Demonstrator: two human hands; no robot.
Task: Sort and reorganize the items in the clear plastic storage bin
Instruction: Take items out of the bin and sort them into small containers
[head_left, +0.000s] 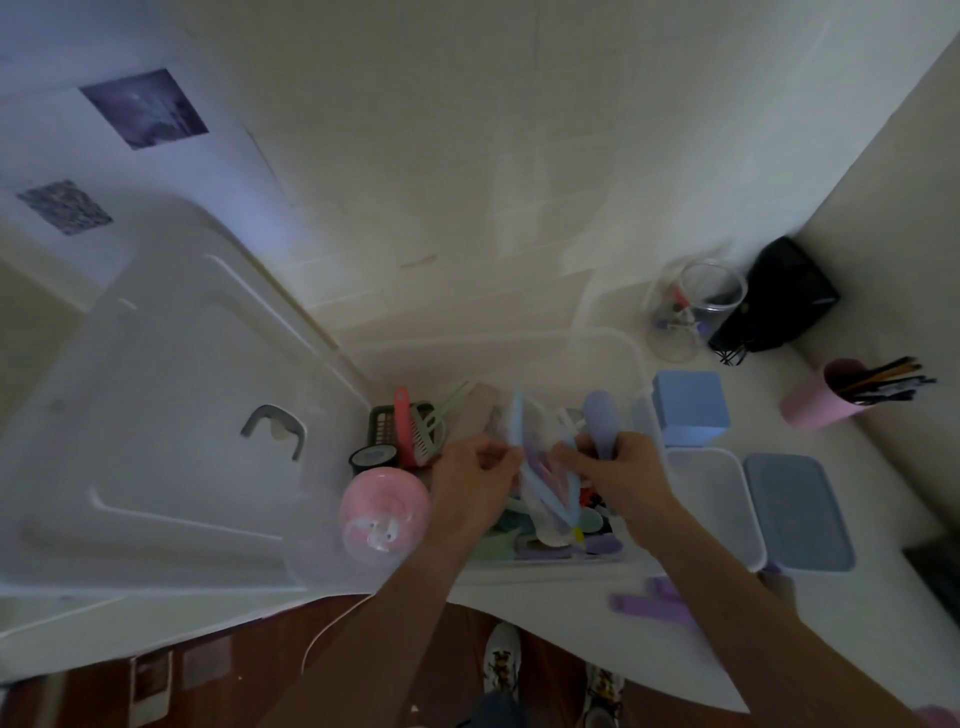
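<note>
Over the clear storage bin (631, 358) on the white bench (857, 613), the left hand (470, 486) pinches the edge of a clear zip pouch (545, 467) edged in blue. The right hand (618, 473) grips the pouch's other side together with a lavender brush handle (600, 421). A pink round case (384, 506) and a red comb (404, 426) lie at the bin's left end.

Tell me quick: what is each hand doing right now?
Left hand: pinching the edge of the clear pouch.
Right hand: gripping the lavender brush handle, fingers also on the pouch.
</note>
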